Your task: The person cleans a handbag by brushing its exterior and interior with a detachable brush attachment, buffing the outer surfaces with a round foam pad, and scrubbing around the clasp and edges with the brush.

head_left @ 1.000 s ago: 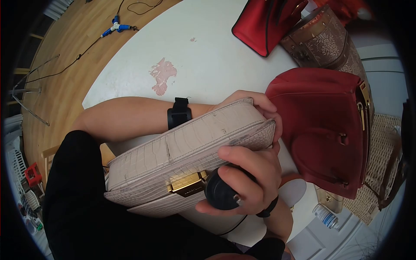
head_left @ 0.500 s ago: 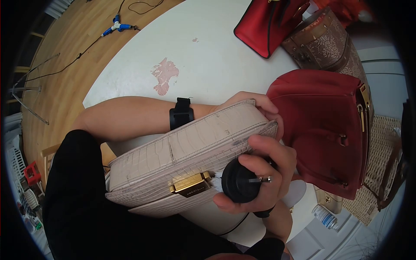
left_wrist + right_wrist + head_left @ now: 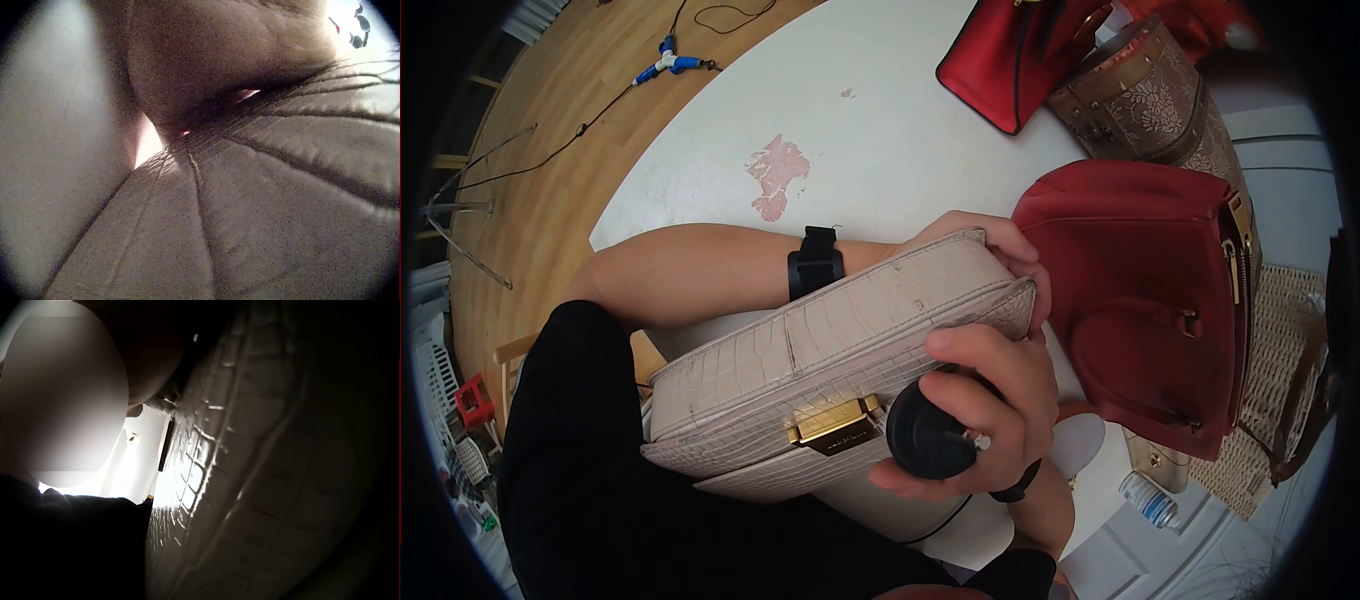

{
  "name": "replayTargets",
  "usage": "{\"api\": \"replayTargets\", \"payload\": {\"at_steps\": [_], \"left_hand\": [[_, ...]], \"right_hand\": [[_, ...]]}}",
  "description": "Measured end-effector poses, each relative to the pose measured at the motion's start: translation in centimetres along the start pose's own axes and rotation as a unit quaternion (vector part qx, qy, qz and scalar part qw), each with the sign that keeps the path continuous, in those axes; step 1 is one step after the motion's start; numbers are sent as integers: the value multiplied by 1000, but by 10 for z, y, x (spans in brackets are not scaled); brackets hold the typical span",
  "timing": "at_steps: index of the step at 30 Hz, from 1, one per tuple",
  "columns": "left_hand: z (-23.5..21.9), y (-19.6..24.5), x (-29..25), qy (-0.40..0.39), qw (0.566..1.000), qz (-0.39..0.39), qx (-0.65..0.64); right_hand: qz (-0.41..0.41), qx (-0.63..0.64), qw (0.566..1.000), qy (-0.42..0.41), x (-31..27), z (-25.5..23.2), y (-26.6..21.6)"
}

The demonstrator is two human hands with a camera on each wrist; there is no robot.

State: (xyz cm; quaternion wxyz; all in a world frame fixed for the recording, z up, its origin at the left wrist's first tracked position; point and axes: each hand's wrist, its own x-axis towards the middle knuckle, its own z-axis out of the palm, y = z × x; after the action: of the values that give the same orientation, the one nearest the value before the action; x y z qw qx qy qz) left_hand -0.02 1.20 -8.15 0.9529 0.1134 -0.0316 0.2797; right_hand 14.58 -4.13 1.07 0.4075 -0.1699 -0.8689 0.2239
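Note:
A beige crocodile-embossed handbag (image 3: 850, 320) lies tilted across the person's lap at the table edge, its gold clasp (image 3: 835, 425) facing the body. The left hand (image 3: 1000, 238) reaches behind the bag and grips its far right end, fingers wrapped round the corner. In the right hand (image 3: 1000, 390) is a round black-handled brush (image 3: 928, 432) with a small metal ring on top, held against the bag's front just right of the clasp. Its bristles are mostly hidden now. The left wrist view shows the heel of the hand over creased leather (image 3: 281, 206); the right wrist view shows the embossed panel (image 3: 194, 462).
A dark red handbag (image 3: 1135, 290) stands close to the right, a brighter red bag (image 3: 1010, 70) and a brown patterned case (image 3: 1140, 100) behind it. A spray can (image 3: 1152, 500) and wicker mat (image 3: 1280, 300) lie at right. The white table (image 3: 880, 130) has peeled patches.
The right hand drew the brush right, away from the clasp, showing white bristles, then brought it back left beside the clasp. The left hand and bag have barely moved.

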Motion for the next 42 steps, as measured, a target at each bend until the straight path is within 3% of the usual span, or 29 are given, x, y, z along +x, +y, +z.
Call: {"api": "replayTargets", "payload": {"at_steps": [2, 5, 7, 11, 14, 17, 18, 19, 20, 22, 23, 25, 28, 32, 34, 42], "left_hand": [[2, 0, 1, 13, 1000, -12, 11], [6, -2, 2, -31, 998, -13, -55], [10, -4, 2, -32, 997, -5, -71], [10, -4, 2, -34, 998, 0, -56], [-7, 0, 0, 1, 1000, -14, 12], [-10, -3, 1, -38, 998, 55, 12], [-3, -8, -2, -18, 993, 117, 24], [6, -9, -4, 2, 983, 178, 36], [3, -10, -3, 2, 983, 179, 35], [-7, -13, 2, -72, 948, 252, 182], [-12, -11, 2, -73, 947, 252, 183], [-14, -3, 3, -47, 997, 64, -9], [-2, -1, 1, -35, 998, 1, -48], [3, 2, 1, -42, 996, -26, -77], [6, 2, 0, -7, 1000, -21, -22], [2, 1, 1, -10, 1000, -13, -13]], "right_hand": [[-2, 4, 1000, -6, -2, 0, -1], [-13, -22, 1000, -8, -5, 4, -4], [-72, -47, 996, -8, -10, 9, -5], [-70, -45, 996, 22, -15, 11, -5], [20, -54, 998, 1, -6, -9, -3], [41, -20, 997, 56, -8, 1, 4], [41, -19, 997, 55, -7, 3, 5], [24, -21, 998, 52, -6, 3, 5], [7, -22, 999, 49, -5, 4, 5], [-6, -39, 999, 14, -4, -1, 4], [-17, -56, 998, -19, -4, -3, 4], [-13, -35, 999, -3, -2, 0, 3], [-14, -10, 1000, 2, -1, 0, 1], [-24, -9, 1000, 2, -2, 2, 0], [-25, -4, 1000, 7, -4, 3, 2], [-21, 14, 1000, 8, -3, 1, 1]]}}
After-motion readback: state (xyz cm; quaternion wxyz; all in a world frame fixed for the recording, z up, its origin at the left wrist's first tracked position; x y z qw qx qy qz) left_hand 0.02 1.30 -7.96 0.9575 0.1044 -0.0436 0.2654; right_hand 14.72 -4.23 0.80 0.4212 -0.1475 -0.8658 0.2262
